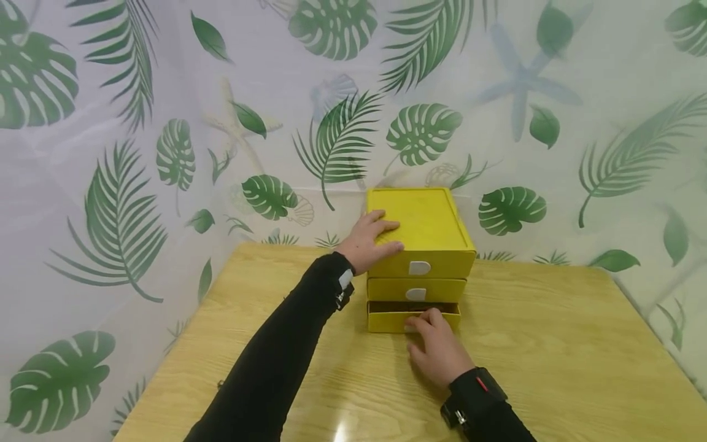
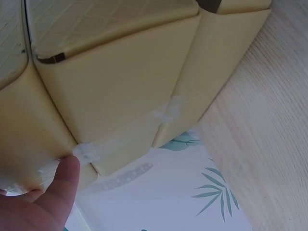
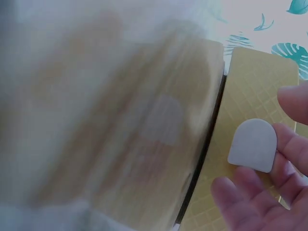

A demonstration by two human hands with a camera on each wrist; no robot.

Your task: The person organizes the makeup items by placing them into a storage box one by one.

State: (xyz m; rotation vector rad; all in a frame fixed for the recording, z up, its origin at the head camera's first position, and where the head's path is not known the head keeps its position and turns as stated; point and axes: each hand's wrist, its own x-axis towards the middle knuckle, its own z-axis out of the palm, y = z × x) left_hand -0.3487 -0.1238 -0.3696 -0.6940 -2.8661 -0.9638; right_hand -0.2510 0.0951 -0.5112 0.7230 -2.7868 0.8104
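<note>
A small yellow three-drawer box [image 1: 417, 215] stands on the table. Its bottom drawer [image 1: 381, 322] sits pulled a little outward, with a dark gap over its front. My left hand [image 1: 369, 242] rests on the box's left top edge, fingers spread across the lid. In the left wrist view, a fingertip [image 2: 70, 168] touches the taped side of the box. My right hand [image 1: 439, 353] is at the bottom drawer's front, fingers bent. The right wrist view shows its fingertips [image 3: 245, 178] along the edge of a white pull tab [image 3: 253, 145], the thumb apart from it.
White tabs mark the middle drawer [image 1: 386, 290] and the top drawer [image 1: 386, 265]. The wooden table [image 1: 552, 344] extends to both sides of the box. Behind it hangs a leaf-patterned sheet [image 1: 342, 80]. Blur covers much of the right wrist view's left side.
</note>
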